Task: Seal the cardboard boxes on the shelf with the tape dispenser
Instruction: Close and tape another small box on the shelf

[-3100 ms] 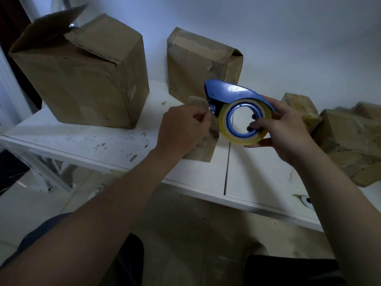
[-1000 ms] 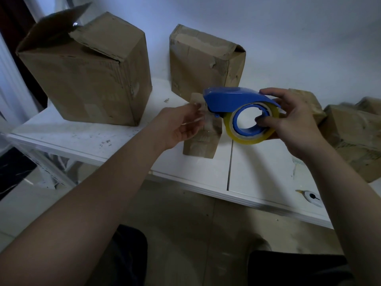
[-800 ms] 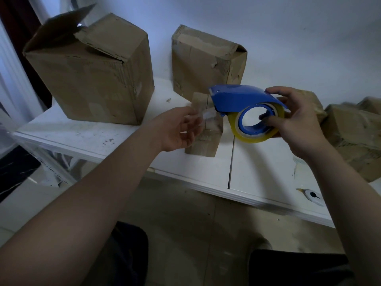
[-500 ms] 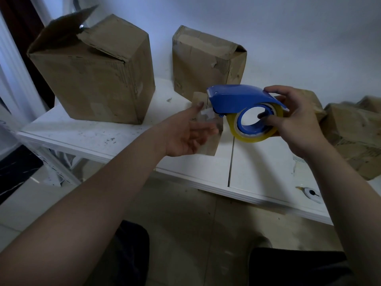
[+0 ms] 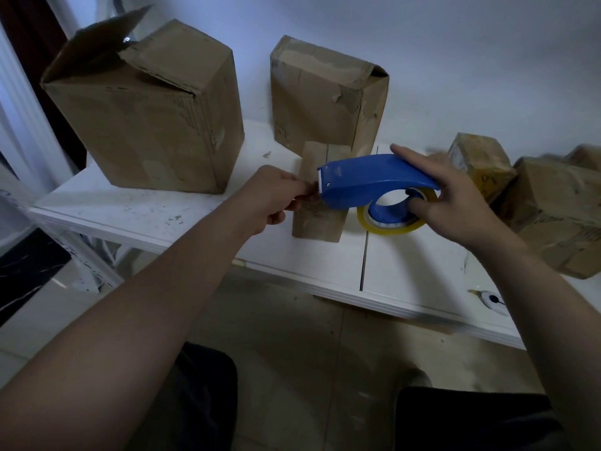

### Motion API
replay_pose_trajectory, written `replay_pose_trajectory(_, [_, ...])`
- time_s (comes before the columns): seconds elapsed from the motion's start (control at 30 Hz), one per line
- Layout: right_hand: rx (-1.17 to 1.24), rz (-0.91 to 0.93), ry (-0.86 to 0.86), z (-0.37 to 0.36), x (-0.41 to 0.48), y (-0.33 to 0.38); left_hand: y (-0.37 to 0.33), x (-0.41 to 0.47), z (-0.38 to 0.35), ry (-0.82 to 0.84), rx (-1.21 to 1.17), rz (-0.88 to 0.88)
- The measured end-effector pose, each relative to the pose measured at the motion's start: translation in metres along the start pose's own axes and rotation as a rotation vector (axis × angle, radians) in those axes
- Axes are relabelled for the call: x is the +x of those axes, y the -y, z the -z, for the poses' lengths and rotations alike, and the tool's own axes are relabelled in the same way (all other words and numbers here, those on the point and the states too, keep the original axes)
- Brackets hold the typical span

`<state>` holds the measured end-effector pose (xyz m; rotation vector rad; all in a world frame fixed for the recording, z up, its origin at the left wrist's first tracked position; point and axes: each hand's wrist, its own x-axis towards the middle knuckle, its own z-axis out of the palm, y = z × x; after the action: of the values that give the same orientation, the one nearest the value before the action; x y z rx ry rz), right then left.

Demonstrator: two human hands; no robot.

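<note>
While our right hand (image 5: 455, 203) grips the blue tape dispenser (image 5: 367, 182) above the white shelf (image 5: 156, 213), fingers hooked through the core of the yellow tape roll (image 5: 390, 224), our left hand (image 5: 276, 198) is closed in a pinch right at the toothed blade. It is apparently on the tape end, though the clear film is too faint for us to make out. The dispenser hangs over the small flat box (image 5: 313, 226) at the shelf's front and touches no box that we can see.

We judge the risks this way. Our fingertips sit just beside the teeth, so a hasty pull could nick them. A pull at an angle could fold the tape onto itself or let it snap back onto the roll. The large box (image 5: 146, 125) on the left has a flap standing up, and taping over it unpressed would leave a gap. The small box looks light and may slide when the tape drags.
</note>
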<state>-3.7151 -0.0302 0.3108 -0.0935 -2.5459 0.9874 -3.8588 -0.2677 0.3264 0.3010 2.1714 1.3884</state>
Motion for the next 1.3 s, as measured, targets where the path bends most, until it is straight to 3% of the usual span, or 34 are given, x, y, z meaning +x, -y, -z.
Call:
replay_pose_trajectory(0.27, [-0.149,0.259,-0.037,0.002,-0.005,-0.015,0.002,0.001,0.002,-0.056,0.102,-0.089])
replay_pose_trajectory(0.4, [-0.191,0.227,-0.135,0.013,-0.011,-0.032,0.013,0.006,0.016,-0.167,0.057,-0.131])
replay_pose_trajectory(0.8, [-0.259,0.262,-0.189,0.02,-0.028,-0.06,0.039,0.019,0.008,-0.193,0.174,-0.369])
replay_pose_trajectory(1.3, [-0.282,0.249,-0.223,0.019,-0.032,-0.082,0.055,0.033,0.012,-0.216,0.141,-0.346])
